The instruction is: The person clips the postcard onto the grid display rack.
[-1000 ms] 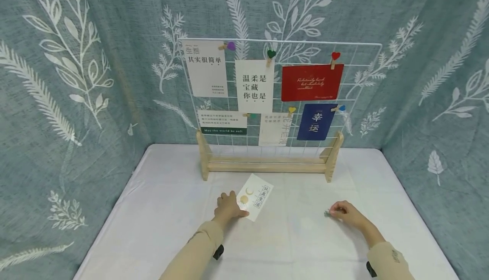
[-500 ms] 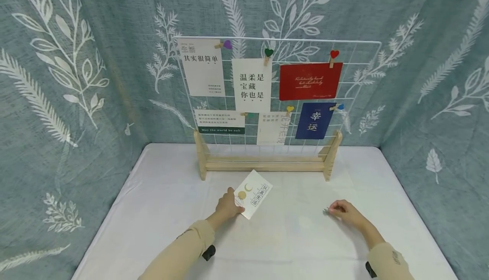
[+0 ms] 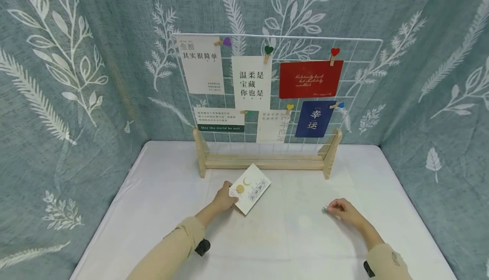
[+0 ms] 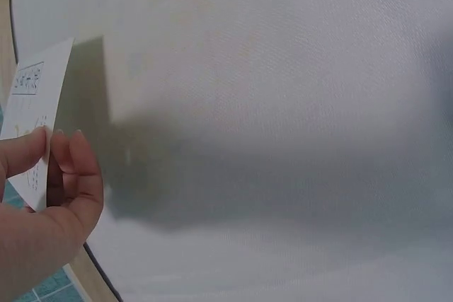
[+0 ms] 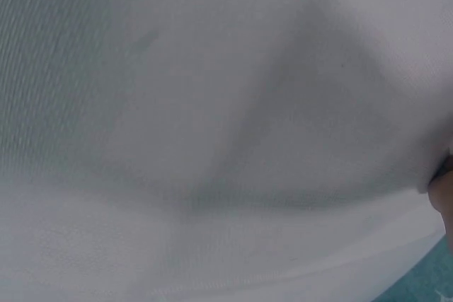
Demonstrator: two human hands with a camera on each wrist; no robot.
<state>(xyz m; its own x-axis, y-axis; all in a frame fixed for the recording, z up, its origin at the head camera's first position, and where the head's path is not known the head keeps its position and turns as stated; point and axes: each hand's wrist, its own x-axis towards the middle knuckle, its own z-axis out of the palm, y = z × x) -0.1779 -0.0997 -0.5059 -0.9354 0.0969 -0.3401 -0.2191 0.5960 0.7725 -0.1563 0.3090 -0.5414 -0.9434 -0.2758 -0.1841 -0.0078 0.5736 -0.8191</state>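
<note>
My left hand (image 3: 224, 197) pinches a white card (image 3: 252, 188) by its near left corner, thumb on the printed face and fingers behind. The card bears a gold sun, a crescent moon and a column of characters. In the left wrist view the card (image 4: 42, 97) stands tilted above the cloth and casts a shadow. Farther right, my right hand (image 3: 345, 211) pinches a small grey-green thing (image 3: 325, 208) between thumb and fingertips, low over the table; its kind I cannot tell. Only a fingertip (image 5: 442, 196) shows at the edge of the right wrist view.
A white wire grid (image 3: 305, 37) on a wooden stand (image 3: 263, 164) rises behind the hands. Clips with coloured hearts hold several cards on it, among them a red card (image 3: 310, 79) and a blue card (image 3: 314, 119). White cloth (image 3: 282, 241) covers the table; patterned curtains (image 3: 114, 59) enclose it.
My left hand has drawn the card slightly left and lifted it from the table, tilting it, with the thumb now on its face. My right hand has stayed almost in place.
</note>
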